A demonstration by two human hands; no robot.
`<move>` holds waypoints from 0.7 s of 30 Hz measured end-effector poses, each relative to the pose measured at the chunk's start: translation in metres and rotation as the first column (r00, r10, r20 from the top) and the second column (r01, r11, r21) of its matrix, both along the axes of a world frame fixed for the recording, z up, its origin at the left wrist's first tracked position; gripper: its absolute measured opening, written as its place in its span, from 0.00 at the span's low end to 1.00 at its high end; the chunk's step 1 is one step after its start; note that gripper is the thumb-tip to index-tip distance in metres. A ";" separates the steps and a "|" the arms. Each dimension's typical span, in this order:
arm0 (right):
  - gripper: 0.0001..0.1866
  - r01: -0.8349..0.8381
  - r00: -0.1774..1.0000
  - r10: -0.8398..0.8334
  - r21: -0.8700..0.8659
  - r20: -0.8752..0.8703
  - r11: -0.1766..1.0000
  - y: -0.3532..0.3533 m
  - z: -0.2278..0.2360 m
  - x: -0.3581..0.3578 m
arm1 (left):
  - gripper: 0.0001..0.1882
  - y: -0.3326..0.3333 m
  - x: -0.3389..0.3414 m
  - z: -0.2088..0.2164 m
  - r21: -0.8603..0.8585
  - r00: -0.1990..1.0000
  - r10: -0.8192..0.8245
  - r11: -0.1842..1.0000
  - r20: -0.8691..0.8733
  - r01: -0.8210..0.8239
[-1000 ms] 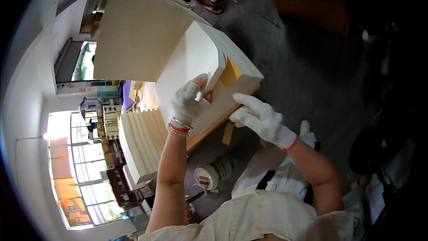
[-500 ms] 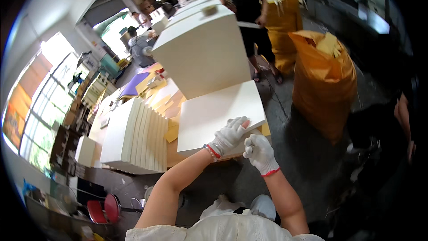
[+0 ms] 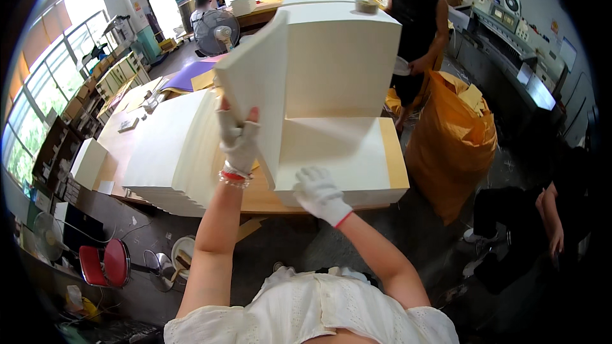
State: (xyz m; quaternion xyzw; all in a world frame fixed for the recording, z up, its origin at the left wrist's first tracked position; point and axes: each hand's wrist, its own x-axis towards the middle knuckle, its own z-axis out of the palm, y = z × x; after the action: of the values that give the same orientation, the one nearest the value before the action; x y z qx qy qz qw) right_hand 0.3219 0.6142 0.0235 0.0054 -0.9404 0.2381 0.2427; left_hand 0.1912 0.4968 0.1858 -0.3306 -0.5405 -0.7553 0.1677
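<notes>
From the head camera, looking down: my left hand (image 3: 237,140), in a white glove, is gripping a thick sheaf of cream paper (image 3: 258,89), fingers closed around its lower edge, and it's standing tilted up on end, lifted off the low stack (image 3: 338,159) beneath it. My right hand (image 3: 319,192), gloved too, is resting on the near edge of that low stack, fingers curled down over the paper's front; I can't tell whether they're pinching any sheets or just pressing. The low stack is sitting on a wooden table (image 3: 261,200), with a brown backing board (image 3: 394,153) showing along its right side. Just to the left, another wide paper pile (image 3: 169,153) is lying on the same table. Behind the lifted sheaf, a tall paper block (image 3: 341,57) is rising. To the right, a full orange sack (image 3: 456,140) is standing on the floor, and a person in black (image 3: 414,13) is standing behind it.
</notes>
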 end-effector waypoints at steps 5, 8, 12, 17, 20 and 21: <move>0.34 -0.045 0.995 0.023 0.234 0.094 0.971 -0.057 0.001 -0.043 | 0.31 -0.059 -0.059 -0.006 0.156 0.990 0.142 0.978 -0.001 -0.140; 0.34 0.003 0.998 0.017 0.354 -0.053 0.935 -0.053 -0.010 -0.042 | 0.33 -0.070 -0.076 -0.012 0.249 0.990 0.128 0.959 0.055 -0.137; 0.36 -0.011 1.000 0.016 0.376 -0.010 0.927 -0.059 -0.002 -0.042 | 0.32 -0.073 -0.116 -0.004 0.284 0.995 0.060 0.955 0.079 -0.080; 0.39 -0.026 0.999 0.010 0.351 0.049 0.936 -0.064 -0.009 -0.042 | 0.29 -0.064 -0.148 0.021 0.360 0.992 -0.088 0.932 0.088 0.051; 0.41 -0.057 0.997 0.034 0.343 0.074 0.938 -0.063 -0.007 -0.044 | 0.28 -0.060 -0.158 0.038 0.328 0.985 -0.002 0.943 0.174 -0.056; 0.42 -0.054 0.997 0.030 0.352 0.072 0.934 -0.062 -0.006 -0.045 | 0.28 -0.058 -0.154 0.046 0.326 0.990 -0.006 0.945 0.139 -0.040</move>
State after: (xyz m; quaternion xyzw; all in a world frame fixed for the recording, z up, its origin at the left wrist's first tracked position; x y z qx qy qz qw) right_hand 0.2766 0.5523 0.0176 0.0613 -0.9750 0.0703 0.2017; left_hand 0.0372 0.4385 0.2319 -0.2404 -0.4206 -0.8542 0.1888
